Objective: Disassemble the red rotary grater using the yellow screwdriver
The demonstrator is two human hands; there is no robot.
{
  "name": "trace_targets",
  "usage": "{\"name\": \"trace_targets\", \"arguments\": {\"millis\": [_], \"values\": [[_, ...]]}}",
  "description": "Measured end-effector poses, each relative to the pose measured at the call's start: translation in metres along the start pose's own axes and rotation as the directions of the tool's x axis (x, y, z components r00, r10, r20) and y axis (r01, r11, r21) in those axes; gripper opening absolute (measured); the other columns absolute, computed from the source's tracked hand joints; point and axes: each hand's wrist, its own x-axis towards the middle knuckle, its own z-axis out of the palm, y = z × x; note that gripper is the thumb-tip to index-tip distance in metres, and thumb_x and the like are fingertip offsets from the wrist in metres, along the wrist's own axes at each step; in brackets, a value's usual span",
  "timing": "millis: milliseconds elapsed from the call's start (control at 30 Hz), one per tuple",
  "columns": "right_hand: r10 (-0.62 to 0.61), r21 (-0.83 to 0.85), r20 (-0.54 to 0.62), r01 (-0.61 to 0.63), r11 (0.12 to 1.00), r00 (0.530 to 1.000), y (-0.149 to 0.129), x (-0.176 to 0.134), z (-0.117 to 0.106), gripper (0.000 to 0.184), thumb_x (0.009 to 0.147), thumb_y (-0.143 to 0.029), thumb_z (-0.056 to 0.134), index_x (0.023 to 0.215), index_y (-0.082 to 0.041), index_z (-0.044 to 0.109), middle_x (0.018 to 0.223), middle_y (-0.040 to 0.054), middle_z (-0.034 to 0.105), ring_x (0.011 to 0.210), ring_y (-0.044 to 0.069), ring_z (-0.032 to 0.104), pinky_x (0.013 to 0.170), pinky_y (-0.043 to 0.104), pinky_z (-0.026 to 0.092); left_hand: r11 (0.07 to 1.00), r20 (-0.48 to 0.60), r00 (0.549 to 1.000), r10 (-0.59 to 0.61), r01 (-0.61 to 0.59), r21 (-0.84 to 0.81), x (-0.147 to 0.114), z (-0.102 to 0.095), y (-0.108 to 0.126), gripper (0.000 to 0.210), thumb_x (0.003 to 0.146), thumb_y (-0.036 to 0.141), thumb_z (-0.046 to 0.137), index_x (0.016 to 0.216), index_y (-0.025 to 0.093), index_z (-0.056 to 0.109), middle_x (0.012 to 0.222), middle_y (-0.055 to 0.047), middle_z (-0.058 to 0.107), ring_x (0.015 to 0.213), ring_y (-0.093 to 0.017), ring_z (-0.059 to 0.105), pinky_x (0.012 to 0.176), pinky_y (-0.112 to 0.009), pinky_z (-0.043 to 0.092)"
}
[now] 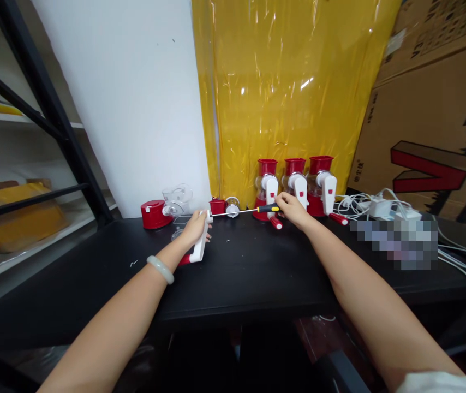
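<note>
My left hand [195,228] is closed around a white crank handle [201,245] with a red grip at its lower end. My right hand [292,208] pinches the end of a black and yellow screwdriver [268,208]. Its long shaft points left, and the tip meets the upper end of the crank; I cannot tell whether it sits in a screw. Behind the left hand are a red grater base [153,214] and a clear plastic housing [178,195]. Between the hands, farther back, lie a small red part [217,206] and a metal grater drum [232,206].
Three red and white rotary graters [296,185] stand at the back of the black table [241,273]. White cables and adapters [380,206] lie at the right, beside a large cardboard box [429,120]. A black-framed shelf [48,125] borders the left side.
</note>
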Motion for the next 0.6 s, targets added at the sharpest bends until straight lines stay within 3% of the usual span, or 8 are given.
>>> {"name": "trace_targets", "arguments": {"millis": [233,600], "values": [[-0.040,0.149,0.024,0.036,0.988,0.999,0.006,0.002,0.007,0.057,0.069,-0.077,0.073,0.077,-0.022,0.058,0.072,-0.0026,0.056,0.062,0.012,0.051,0.054,0.026,0.043,1.000,-0.048,0.999,0.023,-0.023,-0.002,0.001,-0.004,0.002,0.021,0.103,0.043,0.036,0.101,0.023,0.042,0.073,0.004,0.055,0.042,-0.011,0.053,0.039,-0.022,0.047],[-0.077,0.251,0.029,0.067,0.966,0.997,0.014,0.004,0.005,0.053,0.066,-0.069,0.082,0.085,-0.024,0.061,0.080,-0.0020,0.058,0.072,0.014,0.054,0.060,0.026,0.044,0.999,-0.077,0.996,0.039,-0.039,0.001,0.001,-0.005,0.005,0.020,0.104,0.042,0.036,0.102,0.023,0.042,0.073,0.003,0.054,0.042,-0.012,0.053,0.039,-0.023,0.047]]}}
